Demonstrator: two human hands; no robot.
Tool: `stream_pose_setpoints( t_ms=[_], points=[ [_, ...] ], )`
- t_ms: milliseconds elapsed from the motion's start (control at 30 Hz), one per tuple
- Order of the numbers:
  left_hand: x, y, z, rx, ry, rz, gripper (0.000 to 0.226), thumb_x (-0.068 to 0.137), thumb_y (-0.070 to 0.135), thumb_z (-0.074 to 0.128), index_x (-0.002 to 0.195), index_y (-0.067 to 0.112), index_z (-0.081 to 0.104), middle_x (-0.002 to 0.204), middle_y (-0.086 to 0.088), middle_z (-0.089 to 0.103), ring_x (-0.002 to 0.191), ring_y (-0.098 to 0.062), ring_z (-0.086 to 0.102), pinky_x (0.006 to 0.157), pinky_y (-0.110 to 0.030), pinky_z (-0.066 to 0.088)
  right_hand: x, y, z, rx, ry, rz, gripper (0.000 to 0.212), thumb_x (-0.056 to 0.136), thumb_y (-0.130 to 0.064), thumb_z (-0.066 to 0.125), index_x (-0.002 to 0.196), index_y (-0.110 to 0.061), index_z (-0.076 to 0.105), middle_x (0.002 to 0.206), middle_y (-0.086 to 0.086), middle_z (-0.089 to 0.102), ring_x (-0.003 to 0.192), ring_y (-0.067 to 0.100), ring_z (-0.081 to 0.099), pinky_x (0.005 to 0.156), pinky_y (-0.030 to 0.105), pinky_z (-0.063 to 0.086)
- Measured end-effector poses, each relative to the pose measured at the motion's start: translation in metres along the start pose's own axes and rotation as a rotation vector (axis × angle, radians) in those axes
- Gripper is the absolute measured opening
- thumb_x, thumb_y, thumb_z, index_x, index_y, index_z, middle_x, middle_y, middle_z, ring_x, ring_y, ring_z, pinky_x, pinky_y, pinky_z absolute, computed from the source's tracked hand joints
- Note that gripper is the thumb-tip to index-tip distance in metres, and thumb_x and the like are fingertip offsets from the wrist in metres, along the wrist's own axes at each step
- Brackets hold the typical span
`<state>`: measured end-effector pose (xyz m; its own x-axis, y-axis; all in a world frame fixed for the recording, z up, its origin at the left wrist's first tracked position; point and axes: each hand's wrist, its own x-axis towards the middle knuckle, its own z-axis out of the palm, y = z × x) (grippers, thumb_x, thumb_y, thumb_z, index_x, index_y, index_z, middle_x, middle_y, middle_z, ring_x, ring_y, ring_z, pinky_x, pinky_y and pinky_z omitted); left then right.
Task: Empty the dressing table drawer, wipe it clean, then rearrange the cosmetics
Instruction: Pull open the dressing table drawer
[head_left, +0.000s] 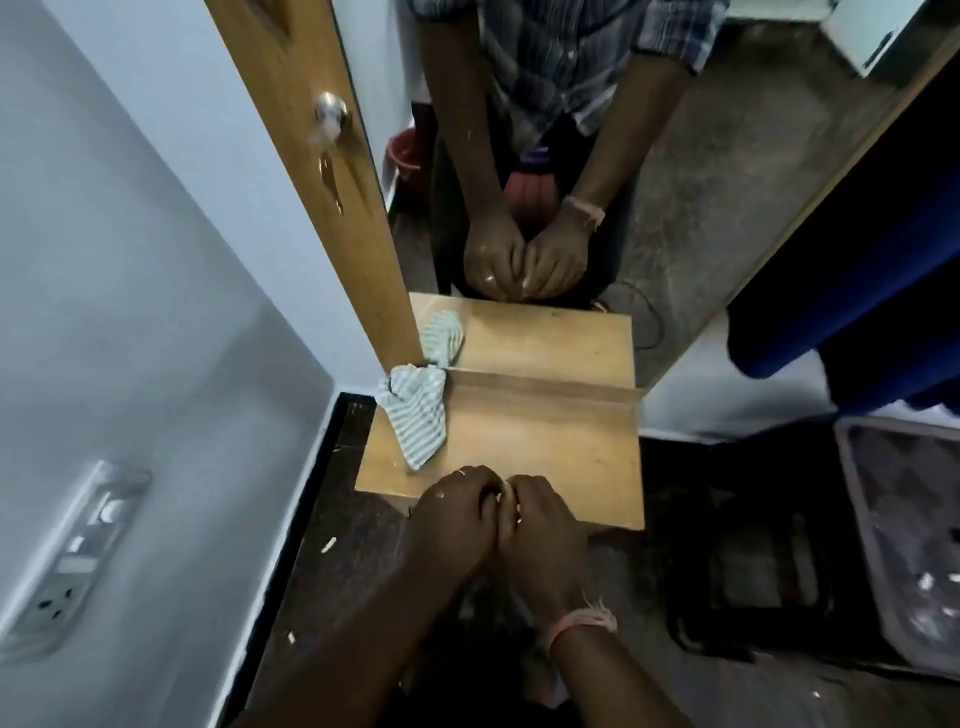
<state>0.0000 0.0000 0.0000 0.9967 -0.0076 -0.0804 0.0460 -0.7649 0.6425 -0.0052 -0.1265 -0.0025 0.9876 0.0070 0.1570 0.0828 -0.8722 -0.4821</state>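
A small wooden desk (545, 457) with a smooth, light-brown laminate top is seen set against a mirror (675, 208), so that its surface is doubled in the reflection. No drawer and no cosmetics can be made out; the drawer front is hidden below the near edge. A soft, crumpled cloth (418, 415) with thin grey and white stripes is laid on the back left corner of the desk, touching the mirror, with one corner hanging towards the near edge.

Both hands are held together at the near edge of the desk, knuckles touching. The left hand (457, 512) is curled with its fingers bent inward, and the right hand (540, 525) is curled against it; something small and pale seems to be pinched between the fingertips, but what it is cannot be told. A frayed pink thread band (582, 621) is worn on the right wrist.

At the right, a dark plastic basket (904, 545) with a pale rim is set on the floor; small pale objects lie in it, too blurred to name.

The floor (332, 597) is dark stone, scattered with pale flecks. A pale blue-white wall (130, 260) stands at the left, carrying a grey switch and socket plate (72, 561). A wooden door with a round metal knob (331, 111) appears in the mirror.
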Motion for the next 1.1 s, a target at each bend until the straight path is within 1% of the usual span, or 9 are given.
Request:
stream_pose_setpoints(
  t_ms=[200, 267, 367, 433, 567, 700, 800, 1000, 1100],
  points=[
    [-0.025, -0.060, 0.056, 0.046, 0.201, 0.178, 0.012, 0.094, 0.023, 0.054, 0.093, 0.024, 0.066, 0.085, 0.008, 0.065, 0.078, -0.014, 0.061, 0.066, -0.034, 0.047, -0.035, 0.034, 0.072, 0.086, 0.154, -0.143, 0.019, 0.099, -0.021, 0.052, 0.085, -0.015, 0.064, 0.090, 0.002, 0.059, 0.075, 0.023, 0.060, 0.059, 0.035, 0.048],
    [-0.033, -0.082, 0.073, 0.110, 0.275, 0.214, 0.016, 0.095, 0.023, 0.053, 0.091, 0.022, 0.068, 0.084, 0.007, 0.066, 0.079, -0.014, 0.061, 0.068, -0.034, 0.045, -0.046, 0.044, 0.093, 0.093, 0.210, -0.213, 0.012, 0.095, -0.019, 0.057, 0.090, -0.014, 0.067, 0.100, 0.007, 0.060, 0.086, 0.025, 0.061, 0.069, 0.036, 0.051],
    [-0.040, -0.113, 0.095, 0.086, 0.341, 0.160, 0.026, 0.093, 0.025, 0.049, 0.101, 0.019, 0.073, 0.098, 0.005, 0.072, 0.090, -0.016, 0.064, 0.077, -0.031, 0.048, -0.058, 0.058, 0.122, 0.005, 0.240, -0.286, 0.013, 0.094, -0.021, 0.060, 0.100, -0.014, 0.070, 0.108, 0.011, 0.062, 0.095, 0.030, 0.061, 0.079, 0.042, 0.052],
    [-0.050, -0.127, 0.105, 0.011, 0.344, 0.106, 0.030, 0.091, 0.024, 0.048, 0.107, 0.019, 0.073, 0.106, 0.004, 0.073, 0.097, -0.017, 0.066, 0.084, -0.034, 0.052, -0.065, 0.061, 0.137, -0.072, 0.204, -0.298, 0.014, 0.093, -0.023, 0.061, 0.102, -0.016, 0.069, 0.107, 0.009, 0.063, 0.093, 0.031, 0.059, 0.081, 0.045, 0.050],
    [-0.076, -0.135, 0.105, -0.103, 0.308, 0.087, 0.025, 0.093, 0.017, 0.057, 0.111, 0.024, 0.073, 0.110, 0.007, 0.072, 0.098, -0.014, 0.067, 0.085, -0.036, 0.055, -0.063, 0.051, 0.145, -0.193, 0.137, -0.227, 0.015, 0.090, -0.027, 0.056, 0.094, -0.021, 0.070, 0.098, 0.002, 0.067, 0.090, 0.028, 0.058, 0.082, 0.043, 0.047],
    [-0.096, -0.136, 0.094, -0.174, 0.212, 0.096, 0.028, 0.094, 0.023, 0.055, 0.115, 0.030, 0.072, 0.113, 0.011, 0.072, 0.100, -0.009, 0.067, 0.087, -0.036, 0.056, -0.065, 0.033, 0.141, -0.252, 0.053, -0.147, 0.020, 0.088, -0.027, 0.055, 0.094, -0.018, 0.073, 0.098, 0.003, 0.073, 0.096, 0.029, 0.058, 0.086, 0.041, 0.046],
    [-0.107, -0.132, 0.088, -0.205, 0.175, 0.086, 0.027, 0.097, 0.023, 0.058, 0.119, 0.032, 0.071, 0.115, 0.012, 0.073, 0.101, -0.005, 0.067, 0.088, -0.033, 0.057, -0.067, 0.024, 0.131, -0.239, -0.041, -0.090, 0.026, 0.090, -0.025, 0.052, 0.104, -0.016, 0.073, 0.109, 0.006, 0.072, 0.108, 0.032, 0.054, 0.097, 0.039, 0.040],
    [-0.123, -0.135, 0.094, -0.292, 0.283, 0.079, 0.035, 0.098, 0.028, 0.057, 0.131, 0.039, 0.063, 0.123, 0.018, 0.067, 0.108, -0.001, 0.064, 0.095, -0.033, 0.054, -0.073, 0.022, 0.119, -0.124, -0.169, -0.026, 0.034, 0.094, -0.031, 0.052, 0.122, -0.019, 0.066, 0.124, 0.007, 0.066, 0.119, 0.034, 0.052, 0.105, 0.037, 0.036],
    [-0.126, -0.145, 0.103, -0.319, 0.332, 0.071, 0.040, 0.100, 0.021, 0.059, 0.136, 0.039, 0.060, 0.132, 0.011, 0.063, 0.117, -0.010, 0.061, 0.101, -0.038, 0.052, -0.092, 0.027, 0.117, -0.057, -0.169, -0.012, 0.028, 0.094, -0.034, 0.053, 0.112, -0.021, 0.070, 0.116, 0.004, 0.069, 0.113, 0.031, 0.054, 0.101, 0.036, 0.038]
  ],
)
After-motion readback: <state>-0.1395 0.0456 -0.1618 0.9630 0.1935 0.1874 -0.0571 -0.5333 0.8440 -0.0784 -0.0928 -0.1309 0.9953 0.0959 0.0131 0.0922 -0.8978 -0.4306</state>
